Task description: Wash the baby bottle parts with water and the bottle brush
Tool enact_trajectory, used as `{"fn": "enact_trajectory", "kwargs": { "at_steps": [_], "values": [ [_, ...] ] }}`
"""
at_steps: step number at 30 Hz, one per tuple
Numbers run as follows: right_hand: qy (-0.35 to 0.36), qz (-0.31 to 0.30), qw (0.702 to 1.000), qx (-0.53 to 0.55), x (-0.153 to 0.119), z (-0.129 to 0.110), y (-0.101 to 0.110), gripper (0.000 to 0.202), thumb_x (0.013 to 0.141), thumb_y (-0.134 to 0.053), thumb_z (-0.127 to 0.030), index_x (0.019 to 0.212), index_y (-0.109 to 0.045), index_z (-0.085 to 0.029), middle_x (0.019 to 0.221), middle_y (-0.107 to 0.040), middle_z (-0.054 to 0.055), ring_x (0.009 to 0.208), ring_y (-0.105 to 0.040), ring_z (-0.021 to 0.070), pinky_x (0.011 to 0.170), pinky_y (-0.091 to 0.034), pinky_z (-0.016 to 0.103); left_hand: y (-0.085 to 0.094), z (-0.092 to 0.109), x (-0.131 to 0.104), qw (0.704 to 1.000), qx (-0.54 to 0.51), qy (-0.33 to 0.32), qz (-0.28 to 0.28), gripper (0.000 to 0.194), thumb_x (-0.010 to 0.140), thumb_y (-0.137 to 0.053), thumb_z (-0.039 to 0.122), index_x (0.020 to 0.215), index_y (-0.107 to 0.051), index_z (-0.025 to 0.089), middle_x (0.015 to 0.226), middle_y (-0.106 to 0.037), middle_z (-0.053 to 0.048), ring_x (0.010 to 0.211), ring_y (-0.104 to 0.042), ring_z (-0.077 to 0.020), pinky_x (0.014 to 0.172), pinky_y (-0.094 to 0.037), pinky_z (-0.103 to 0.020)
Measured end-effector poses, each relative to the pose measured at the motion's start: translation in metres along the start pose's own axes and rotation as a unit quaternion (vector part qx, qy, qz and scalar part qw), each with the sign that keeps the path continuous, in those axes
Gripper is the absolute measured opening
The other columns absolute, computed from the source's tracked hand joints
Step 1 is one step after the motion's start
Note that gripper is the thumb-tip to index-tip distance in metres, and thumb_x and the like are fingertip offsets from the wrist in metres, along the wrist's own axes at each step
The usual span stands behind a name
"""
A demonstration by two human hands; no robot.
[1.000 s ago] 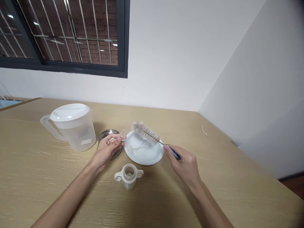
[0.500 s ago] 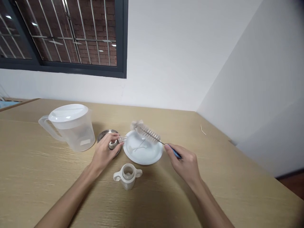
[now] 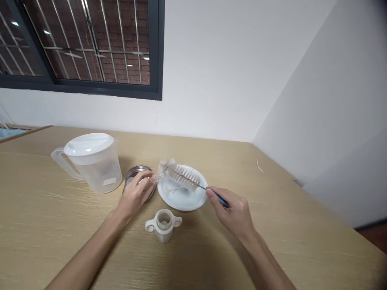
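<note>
Bottle brush (image 3: 186,178), one, your right hand (image 3: 234,209) gripping it; your left hand (image 3: 135,197) pinches one clear piece (image 3: 158,178); one plate (image 3: 187,204) lies between their fingers.

On the desk (image 3: 302,241), the jug (image 3: 96,173) is set left of the tin (image 3: 138,167), and the plate (image 3: 185,203) right of it. The brush (image 3: 185,179) is held over the plate, with the bottle (image 3: 164,233) placed in front.

A wood-coloured table (image 3: 302,225) carries a lidded plastic jug (image 3: 95,167) toward the left, a round metal tin (image 3: 132,171) between it and a white plate (image 3: 183,202), an open two-handled bottle (image 3: 163,228) upright on the near side of the plate, and a thin pale strip (image 3: 259,165) well apart at the right.
</note>
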State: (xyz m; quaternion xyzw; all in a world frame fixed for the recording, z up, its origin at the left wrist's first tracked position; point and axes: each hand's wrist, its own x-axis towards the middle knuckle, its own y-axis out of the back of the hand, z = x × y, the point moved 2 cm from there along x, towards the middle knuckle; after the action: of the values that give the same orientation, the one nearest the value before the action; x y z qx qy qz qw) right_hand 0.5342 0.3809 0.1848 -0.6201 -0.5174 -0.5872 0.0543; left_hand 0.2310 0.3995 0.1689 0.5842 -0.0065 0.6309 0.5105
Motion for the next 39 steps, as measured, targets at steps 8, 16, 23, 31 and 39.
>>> {"fn": "enact_trajectory", "kwargs": {
  "at_steps": [8,16,23,31,39],
  "values": [
    [-0.040,0.017,0.999,-0.034,-0.001,0.008,0.003,0.020,0.095,-0.059,-0.030,0.090,-0.075,-0.018,0.083,-0.077,0.005,0.065,-0.069,0.0168,0.060,-0.051,0.026,0.004,0.002,0.002,1.000,0.000,-0.006,0.012,0.007,0.093,-0.059,0.022,0.097,-0.065,0.022,0.114,-0.069,-0.010,0.104,-0.068,-0.0223,0.090,-0.055,-0.034],
    [-0.018,0.002,0.999,-0.030,0.000,0.007,0.003,0.018,0.094,-0.060,-0.028,0.090,-0.075,-0.018,0.082,-0.076,0.005,0.062,-0.068,0.0157,0.058,-0.051,0.025,0.005,0.003,0.002,0.999,-0.026,-0.016,0.029,0.010,0.090,-0.064,0.020,0.100,-0.065,0.023,0.113,-0.070,-0.008,0.105,-0.067,-0.0215,0.094,-0.053,-0.033],
    [-0.031,0.013,0.999,-0.006,0.000,0.005,0.003,0.019,0.095,-0.059,-0.028,0.091,-0.075,-0.018,0.083,-0.076,0.004,0.065,-0.069,0.0162,0.061,-0.051,0.025,0.003,0.002,0.002,0.999,-0.029,-0.008,0.016,0.008,0.090,-0.063,0.020,0.097,-0.065,0.023,0.114,-0.069,-0.009,0.104,-0.067,-0.0220,0.092,-0.054,-0.033],
    [-0.019,0.016,0.998,-0.063,-0.003,0.011,0.002,0.018,0.095,-0.060,-0.028,0.089,-0.074,-0.017,0.081,-0.076,0.006,0.062,-0.067,0.0150,0.059,-0.048,0.025,0.004,0.000,0.003,0.999,0.018,-0.026,0.016,0.012,0.092,-0.062,0.020,0.104,-0.061,0.021,0.112,-0.067,-0.008,0.105,-0.066,-0.0211,0.092,-0.053,-0.032],
    [0.002,-0.015,1.000,-0.004,-0.003,0.000,-0.004,0.016,0.096,-0.059,-0.023,0.091,-0.073,-0.016,0.080,-0.075,0.004,0.060,-0.064,0.0118,0.057,-0.046,0.023,0.001,-0.003,0.003,0.999,0.029,-0.038,0.023,0.017,0.091,-0.066,0.021,0.107,-0.060,0.019,0.106,-0.069,-0.006,0.102,-0.066,-0.0190,0.089,-0.054,-0.031]
  ]
}}
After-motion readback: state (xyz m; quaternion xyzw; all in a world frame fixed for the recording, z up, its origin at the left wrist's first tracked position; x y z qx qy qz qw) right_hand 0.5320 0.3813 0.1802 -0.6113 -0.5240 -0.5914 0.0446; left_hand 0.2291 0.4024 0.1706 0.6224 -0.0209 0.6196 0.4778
